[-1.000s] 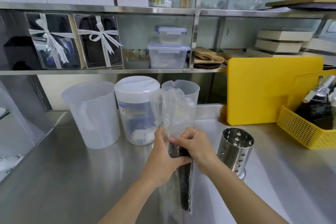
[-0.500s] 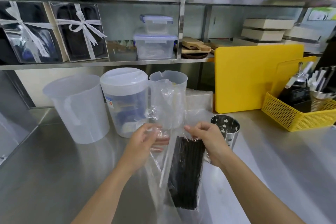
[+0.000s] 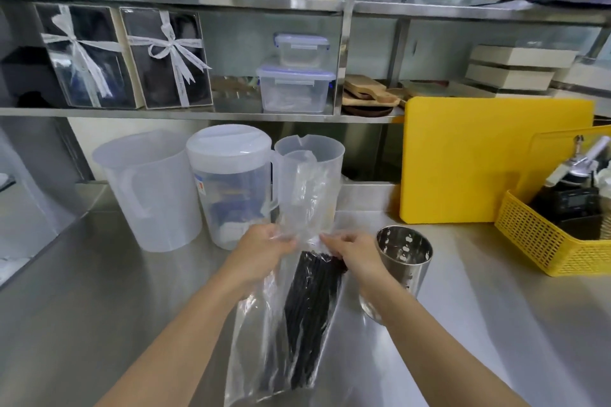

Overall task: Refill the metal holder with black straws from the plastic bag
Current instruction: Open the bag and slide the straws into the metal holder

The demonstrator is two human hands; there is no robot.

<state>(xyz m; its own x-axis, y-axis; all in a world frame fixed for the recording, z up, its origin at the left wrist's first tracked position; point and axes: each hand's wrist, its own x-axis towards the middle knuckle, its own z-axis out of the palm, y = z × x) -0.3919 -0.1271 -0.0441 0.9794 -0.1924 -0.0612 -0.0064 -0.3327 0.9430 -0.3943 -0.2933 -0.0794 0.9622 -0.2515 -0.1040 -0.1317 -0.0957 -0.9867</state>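
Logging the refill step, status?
Both hands gripping plastic bag. Black straws still bagged. Metal holder empty, unobstructed.

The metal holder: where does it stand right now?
The metal holder stands on the steel counter, just right of the right hand, in front of the yellow cutting board.

**One head-worn view, looking forward and down**

A single wide-angle camera sits at head height, facing a stainless steel counter (image 3: 99,291) and the steel wall shelves (image 3: 198,114) behind it. Both forearms enter from the bottom edge, close below the lens. Straight lines bow toward the frame's edges.
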